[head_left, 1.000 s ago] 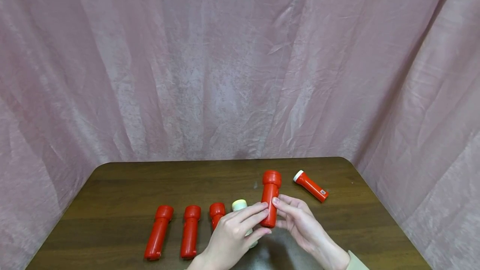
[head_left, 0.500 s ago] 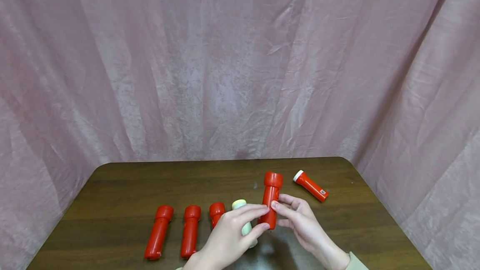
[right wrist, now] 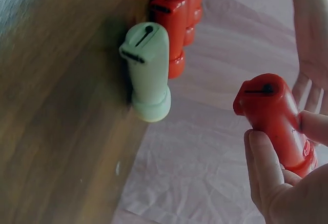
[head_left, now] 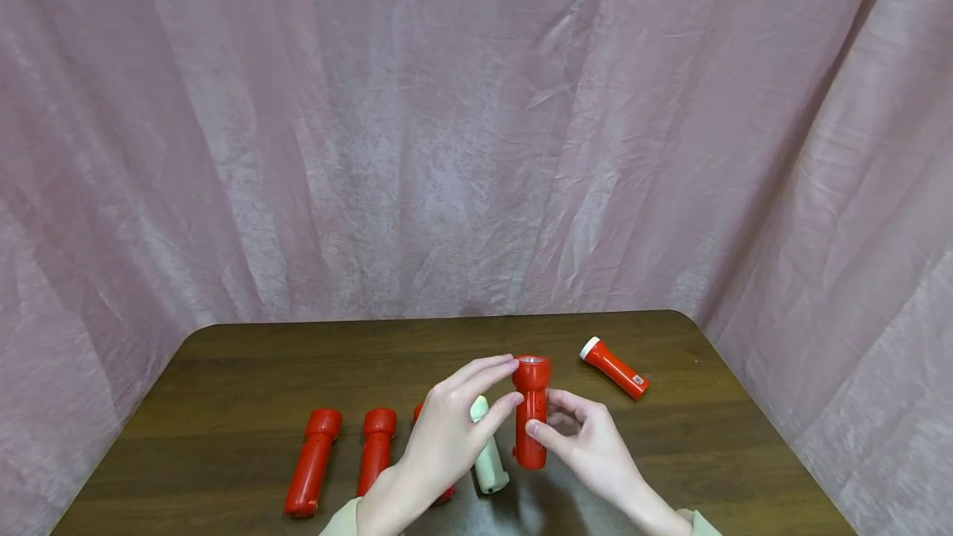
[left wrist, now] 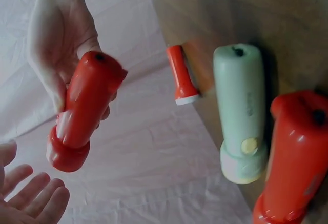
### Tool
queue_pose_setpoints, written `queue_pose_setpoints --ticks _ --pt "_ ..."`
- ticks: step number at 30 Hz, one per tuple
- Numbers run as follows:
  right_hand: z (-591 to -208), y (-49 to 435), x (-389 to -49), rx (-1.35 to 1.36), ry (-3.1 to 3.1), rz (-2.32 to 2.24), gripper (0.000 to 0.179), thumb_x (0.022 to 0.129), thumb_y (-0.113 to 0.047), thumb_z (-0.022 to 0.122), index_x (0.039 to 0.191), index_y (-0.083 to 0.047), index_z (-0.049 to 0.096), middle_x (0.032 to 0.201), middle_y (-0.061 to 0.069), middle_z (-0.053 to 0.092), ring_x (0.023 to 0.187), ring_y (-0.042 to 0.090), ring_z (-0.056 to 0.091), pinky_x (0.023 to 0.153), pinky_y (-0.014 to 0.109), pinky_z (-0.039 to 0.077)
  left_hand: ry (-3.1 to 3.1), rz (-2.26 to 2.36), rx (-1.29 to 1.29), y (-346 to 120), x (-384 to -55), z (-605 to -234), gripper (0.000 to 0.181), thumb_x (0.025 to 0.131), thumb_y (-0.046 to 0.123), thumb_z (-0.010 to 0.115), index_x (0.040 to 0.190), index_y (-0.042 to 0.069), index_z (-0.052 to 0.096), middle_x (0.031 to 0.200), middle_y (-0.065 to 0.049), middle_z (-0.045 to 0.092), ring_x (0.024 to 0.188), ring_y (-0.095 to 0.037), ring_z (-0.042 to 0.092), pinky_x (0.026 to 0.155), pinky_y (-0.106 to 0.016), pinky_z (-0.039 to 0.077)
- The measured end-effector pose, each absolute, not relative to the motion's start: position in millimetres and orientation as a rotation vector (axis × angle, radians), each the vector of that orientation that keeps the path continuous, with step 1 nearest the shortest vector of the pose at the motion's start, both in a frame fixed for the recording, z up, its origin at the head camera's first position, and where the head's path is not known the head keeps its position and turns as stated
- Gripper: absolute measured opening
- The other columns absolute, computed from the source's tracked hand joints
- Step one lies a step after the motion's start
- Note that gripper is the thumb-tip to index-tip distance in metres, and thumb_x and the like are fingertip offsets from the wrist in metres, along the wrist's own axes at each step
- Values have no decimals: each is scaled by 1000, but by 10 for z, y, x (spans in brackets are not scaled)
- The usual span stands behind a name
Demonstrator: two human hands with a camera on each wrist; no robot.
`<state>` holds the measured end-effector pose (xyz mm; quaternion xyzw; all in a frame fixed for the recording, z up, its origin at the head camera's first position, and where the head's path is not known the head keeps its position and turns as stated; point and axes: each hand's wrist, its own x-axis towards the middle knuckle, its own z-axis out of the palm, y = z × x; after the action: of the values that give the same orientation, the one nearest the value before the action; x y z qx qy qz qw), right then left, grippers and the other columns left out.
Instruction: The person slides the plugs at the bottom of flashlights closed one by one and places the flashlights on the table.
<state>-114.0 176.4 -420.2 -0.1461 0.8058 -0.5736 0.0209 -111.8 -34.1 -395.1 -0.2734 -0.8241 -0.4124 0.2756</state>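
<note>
My right hand (head_left: 596, 449) grips a red flashlight (head_left: 531, 424) above the table, thumb on one side and fingers on the other. Its lens end points up and its tail with a dark slot (right wrist: 264, 89) shows in the right wrist view. Beside the flashlight's head is my left hand (head_left: 450, 420), fingers extended; the left wrist view shows those fingers (left wrist: 38, 196) apart from it. A pale green flashlight (head_left: 490, 463) lies on the table behind the left hand, partly covered in the head view. Another red flashlight (left wrist: 300, 157) lies next to the green one, mostly hidden from the head.
Two more red flashlights (head_left: 313, 463) (head_left: 375, 452) lie side by side on the left of the brown wooden table (head_left: 223, 379). Farther back on the right lies a smaller red flashlight (head_left: 616, 369) with a white rim. Pink curtains (head_left: 447, 147) hang behind the table.
My left hand has let go of the red flashlight's lower body and risen beside its head. The right hand has lowered and tilted the flashlight, so its lens now shows.
</note>
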Motion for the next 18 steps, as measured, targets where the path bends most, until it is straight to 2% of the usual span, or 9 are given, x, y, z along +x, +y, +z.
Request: queue_pose_setpoints --ticks 3,7,18 --pt "-4212 1730 -1109 -417 2582 -1753 36 92 -15 80 125 -2 72 100 13 79 87 1 72 77 22 63 -2240 -1097 -760 -325 -1158 -3875 38 92 22 82 128 13 75 130 1 76 120 -16 74 98 -34 63" --pt "-4228 1703 -1089 -406 2629 -1759 37 89 -13 83 123 -2 72 103 12 77 88 1 70 76 22 65 -2295 -1069 -798 -304 -1210 -3800 38 93 23 81 128 13 75 129 0 77 120 -16 74 98 -34 62" --pt "-4242 1701 -1083 -345 2809 -1693 35 82 -5 87 114 -9 75 104 5 79 91 3 72 77 15 62 -2423 -941 -915 -282 -1363 -3723 29 91 19 82 119 11 79 119 -2 81 109 -15 77 95 -34 63"
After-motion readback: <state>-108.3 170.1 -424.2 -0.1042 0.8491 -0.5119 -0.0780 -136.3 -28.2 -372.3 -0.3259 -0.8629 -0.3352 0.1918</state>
